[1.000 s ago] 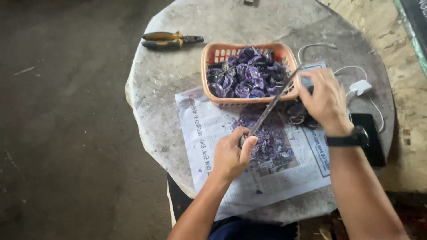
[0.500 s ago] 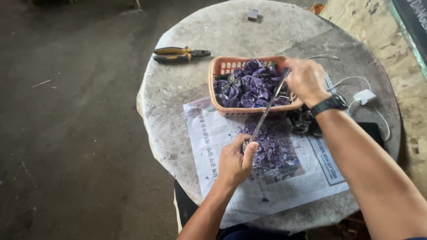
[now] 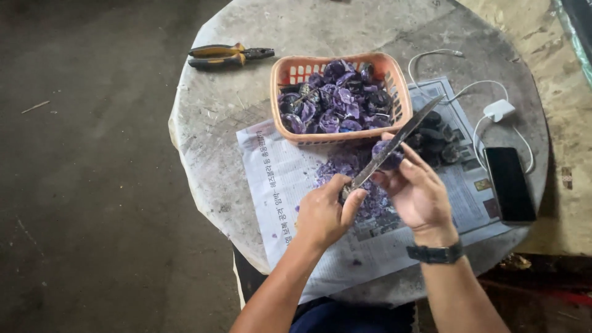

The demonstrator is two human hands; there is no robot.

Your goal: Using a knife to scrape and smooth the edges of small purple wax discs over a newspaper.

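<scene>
Head view: a long, worn knife (image 3: 394,143) is gripped at its handle by the left hand (image 3: 324,214), fingers curled tight, the blade angled up toward 1 o'clock. A small purple piece (image 3: 387,154) is pinched between thumb and fingertips of the right hand (image 3: 416,192), pressed against the blade edge, apparently so it can be cut or pared above the paper.

A heap of purple scraps (image 3: 351,179) is seen on the spread newspaper (image 3: 277,185) beneath the hands, seemingly laid to catch what falls. Columns of dark print and a few small colour panels are carried on the sheet.

At 12 o'clock from the hands, an orange plastic basket (image 3: 280,111) is filled with purple shells. Dark whole pieces (image 3: 435,132) are piled at 2 o'clock. Pliers (image 3: 228,55) lie at 11 o'clock, well apart. A black phone (image 3: 509,184), white charger (image 3: 498,110) and cable rest at 3 o'clock on the round stone table (image 3: 209,123).
</scene>
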